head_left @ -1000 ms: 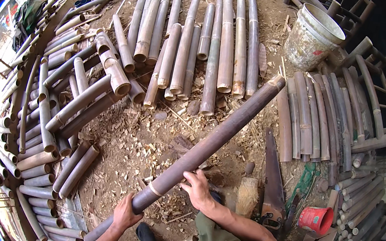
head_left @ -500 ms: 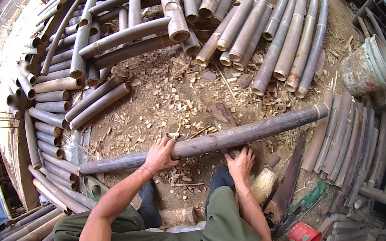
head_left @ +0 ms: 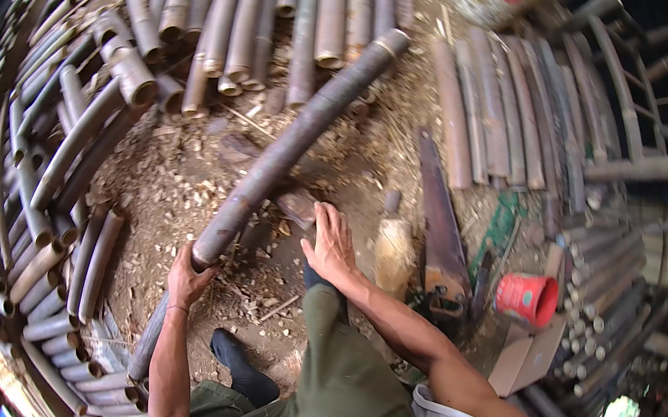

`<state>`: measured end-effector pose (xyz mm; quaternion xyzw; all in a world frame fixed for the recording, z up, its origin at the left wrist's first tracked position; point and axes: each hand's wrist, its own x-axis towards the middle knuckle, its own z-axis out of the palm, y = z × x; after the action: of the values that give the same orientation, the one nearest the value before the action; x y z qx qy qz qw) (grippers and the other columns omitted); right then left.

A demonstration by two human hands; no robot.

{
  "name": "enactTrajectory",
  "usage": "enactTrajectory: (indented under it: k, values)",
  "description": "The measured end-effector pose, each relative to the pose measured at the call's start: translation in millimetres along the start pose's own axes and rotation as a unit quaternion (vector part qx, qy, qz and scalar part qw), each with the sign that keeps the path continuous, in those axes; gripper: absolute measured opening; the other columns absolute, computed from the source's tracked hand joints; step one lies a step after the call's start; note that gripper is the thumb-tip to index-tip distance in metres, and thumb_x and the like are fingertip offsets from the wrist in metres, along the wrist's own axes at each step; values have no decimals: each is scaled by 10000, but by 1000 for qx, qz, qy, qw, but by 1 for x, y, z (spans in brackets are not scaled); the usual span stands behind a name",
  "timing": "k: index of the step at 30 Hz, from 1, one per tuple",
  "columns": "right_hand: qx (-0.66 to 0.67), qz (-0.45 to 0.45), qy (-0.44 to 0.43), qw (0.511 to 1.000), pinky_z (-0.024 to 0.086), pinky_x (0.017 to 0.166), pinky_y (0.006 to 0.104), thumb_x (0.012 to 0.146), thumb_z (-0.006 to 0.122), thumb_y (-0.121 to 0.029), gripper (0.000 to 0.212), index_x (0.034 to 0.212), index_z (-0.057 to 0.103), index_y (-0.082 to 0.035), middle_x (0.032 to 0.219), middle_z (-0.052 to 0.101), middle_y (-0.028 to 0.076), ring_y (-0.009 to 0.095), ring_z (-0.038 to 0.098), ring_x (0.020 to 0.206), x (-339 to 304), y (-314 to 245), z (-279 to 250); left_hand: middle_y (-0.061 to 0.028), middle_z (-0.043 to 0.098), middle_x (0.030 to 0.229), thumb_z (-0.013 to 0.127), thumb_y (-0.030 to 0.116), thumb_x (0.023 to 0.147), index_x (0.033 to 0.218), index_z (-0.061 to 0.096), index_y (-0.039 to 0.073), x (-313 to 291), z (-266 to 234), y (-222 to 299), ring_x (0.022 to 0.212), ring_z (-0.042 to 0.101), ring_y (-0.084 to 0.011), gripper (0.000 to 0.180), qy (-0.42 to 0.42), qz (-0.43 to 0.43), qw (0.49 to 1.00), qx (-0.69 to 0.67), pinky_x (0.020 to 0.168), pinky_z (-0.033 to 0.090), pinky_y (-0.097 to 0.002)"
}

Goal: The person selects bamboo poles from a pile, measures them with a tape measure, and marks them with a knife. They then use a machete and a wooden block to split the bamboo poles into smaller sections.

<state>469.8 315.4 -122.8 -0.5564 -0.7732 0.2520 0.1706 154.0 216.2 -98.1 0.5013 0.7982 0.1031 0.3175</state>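
A long dark bamboo pole (head_left: 273,153) slants across the ground before me, its far end up near a row of cut bamboo. My left hand (head_left: 189,278) is wrapped round its lower part. To the right of the pole, my right hand (head_left: 332,247) is open, fingers stretched out and thumb apart. Its fingertips lie by a dark wooden block (head_left: 297,205) beneath the pole; whether they touch it I cannot tell. On the ground to its right are a pale chunk of wood (head_left: 395,247) and a handsaw (head_left: 441,215) with a wide dark blade.
Stacked bamboo lengths (head_left: 45,262) line the left side. More bamboo pieces (head_left: 332,12) lie at the back, and others (head_left: 502,104) at the right. A red bucket (head_left: 528,299) sits beside a cardboard box (head_left: 531,351). Chips litter the dirt (head_left: 158,184).
My view has swung to the right, so the pole appears steeper. My right hand has drawn a little away from the pole and its fingers have spread. The left hand stays on the pole.
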Motion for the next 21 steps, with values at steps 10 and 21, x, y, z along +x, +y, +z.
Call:
enactTrajectory:
  k: [10,21]
  values:
    - [-120,260,71,956,446,908,475,807,649,-93,328,1120,594,-12,1057,597,193,390,552,1003,-269,135,-183,-225,549,1281,732,410,814,1411,421,7,-6,25,1,1186,521,-386,785,73,11,987,142,996,422,-465]
    - [-194,86,-301,930,498,923,476,686,822,-280,625,1230,551,-134,1227,558,193,383,538,1167,-257,115,-114,-176,582,1243,814,205,751,1193,620,37,-80,50,89,1202,544,-320,512,59,203,970,-117,1028,432,-412]
